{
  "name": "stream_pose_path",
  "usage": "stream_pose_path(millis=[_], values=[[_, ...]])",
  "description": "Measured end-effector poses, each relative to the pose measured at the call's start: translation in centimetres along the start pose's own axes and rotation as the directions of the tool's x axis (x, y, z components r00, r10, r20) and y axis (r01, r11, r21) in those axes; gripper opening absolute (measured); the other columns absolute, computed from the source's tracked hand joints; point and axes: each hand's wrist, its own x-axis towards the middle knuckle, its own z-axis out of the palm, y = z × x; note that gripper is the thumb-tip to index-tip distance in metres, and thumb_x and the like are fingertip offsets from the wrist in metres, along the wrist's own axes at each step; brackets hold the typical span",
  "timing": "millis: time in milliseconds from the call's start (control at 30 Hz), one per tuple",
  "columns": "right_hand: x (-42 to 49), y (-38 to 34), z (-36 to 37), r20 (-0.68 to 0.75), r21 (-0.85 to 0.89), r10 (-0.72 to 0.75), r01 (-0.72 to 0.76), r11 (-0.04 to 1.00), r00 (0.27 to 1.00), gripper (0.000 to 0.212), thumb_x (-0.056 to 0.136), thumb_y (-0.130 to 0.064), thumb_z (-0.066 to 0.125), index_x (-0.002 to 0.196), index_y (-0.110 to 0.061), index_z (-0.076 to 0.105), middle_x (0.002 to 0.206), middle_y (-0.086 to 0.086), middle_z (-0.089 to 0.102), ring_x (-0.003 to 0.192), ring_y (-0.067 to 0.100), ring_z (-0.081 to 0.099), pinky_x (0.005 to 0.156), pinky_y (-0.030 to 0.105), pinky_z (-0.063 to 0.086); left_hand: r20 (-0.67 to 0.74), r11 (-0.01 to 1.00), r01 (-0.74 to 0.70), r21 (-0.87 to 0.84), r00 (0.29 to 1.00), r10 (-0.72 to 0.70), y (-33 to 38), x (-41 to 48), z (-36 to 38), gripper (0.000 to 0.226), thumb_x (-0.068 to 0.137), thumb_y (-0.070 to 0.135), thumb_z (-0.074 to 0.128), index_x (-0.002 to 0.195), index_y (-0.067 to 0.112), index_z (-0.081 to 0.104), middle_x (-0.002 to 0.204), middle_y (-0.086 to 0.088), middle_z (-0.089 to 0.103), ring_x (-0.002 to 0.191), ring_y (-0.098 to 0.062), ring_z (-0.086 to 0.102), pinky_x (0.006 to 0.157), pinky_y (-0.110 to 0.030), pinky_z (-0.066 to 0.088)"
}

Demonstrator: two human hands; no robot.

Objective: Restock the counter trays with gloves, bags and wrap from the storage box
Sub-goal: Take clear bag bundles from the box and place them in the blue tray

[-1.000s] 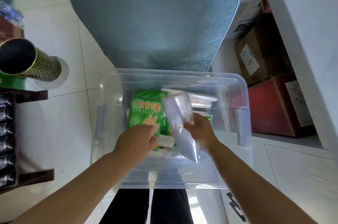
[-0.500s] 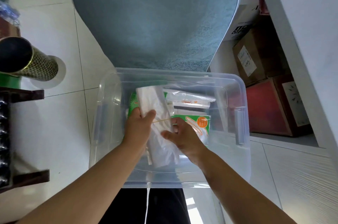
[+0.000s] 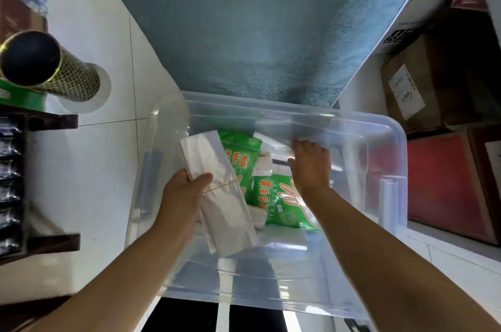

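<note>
Over the storage box [image 3: 379, 142], the bag bundle [image 3: 206, 158] has passed to the left hand [image 3: 181, 196], fingers clamped round it, freeing the right hand [image 3: 311, 166] to reach a clear packet [image 3: 273, 142] farther back, its fingers' hold impossible to tell.

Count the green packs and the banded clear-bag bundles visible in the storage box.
green glove packs: 2
banded clear-bag bundle, gripped by the left hand: 1
Total: 3

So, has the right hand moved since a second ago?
Yes. The right hand left the bag bundle and reached toward the far wall of the storage box.
</note>
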Motion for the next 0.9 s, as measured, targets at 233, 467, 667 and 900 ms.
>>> stream_pose_path(millis=[233, 467, 667, 900], values=[[-1.3, -0.5, -3.2, 0.073, 0.256, 0.105, -0.120, 0.959, 0.992, 0.020, 0.089, -0.025, 0.053, 0.103, -0.020, 0.067, 0.093, 0.007, 0.069, 0.088, 0.029, 0.062, 0.066, 0.033, 0.043, 0.053, 1.000, -0.020, 0.021, 0.998, 0.019, 0.8, -1.0, -0.6, 0.006, 0.083, 0.010, 0.059, 0.084, 0.015, 0.063, 0.078, -0.006, 0.067, 0.064, -0.019, 0.060, 0.055, -0.027, 0.042], [-7.7, -0.9, -12.4, 0.435, 0.869, 0.095, -0.445, 0.217, 0.895, 0.008, 0.083, -0.013, 0.068, 0.081, -0.021, 0.068, 0.075, -0.008, 0.070, 0.066, -0.003, 0.063, 0.062, 0.018, 0.043, 0.078, 1.000, -0.023, 0.010, 0.997, 0.023, 4.3, -4.5, -0.9, 0.009, 0.086, 0.018, 0.057, 0.080, 0.016, 0.062, 0.075, -0.007, 0.064, 0.061, -0.020, 0.057, 0.054, -0.026, 0.041], [-13.5, -3.2, -19.8, 0.398, 0.910, 0.038, -0.389, -0.142, 0.917, 0.018, 0.087, -0.010, 0.060, 0.103, -0.013, 0.067, 0.095, -0.003, 0.075, 0.090, 0.008, 0.068, 0.077, 0.023, 0.045, 0.200, 0.996, -0.077, -0.048, 0.976, 0.085, 9.0, -9.6, -0.9, 0.018, 0.088, 0.018, 0.054, 0.071, 0.017, 0.056, 0.057, -0.001, 0.056, 0.046, -0.011, 0.053, 0.043, -0.020, 0.039], [-20.7, -4.1, -27.7, 0.225, 0.962, 0.175, -0.191, -0.194, 0.959, 0.015, 0.085, -0.002, 0.060, 0.088, -0.015, 0.069, 0.088, 0.005, 0.074, 0.080, 0.017, 0.069, 0.069, 0.025, 0.054, 0.395, 0.947, -0.320, 0.015, 0.872, 0.289, 13.5, -16.3, -0.7, 0.038, 0.085, 0.017, 0.057, 0.048, 0.023, 0.055, 0.045, 0.013, 0.047, 0.048, -0.007, 0.042, 0.054, -0.028, 0.029]])
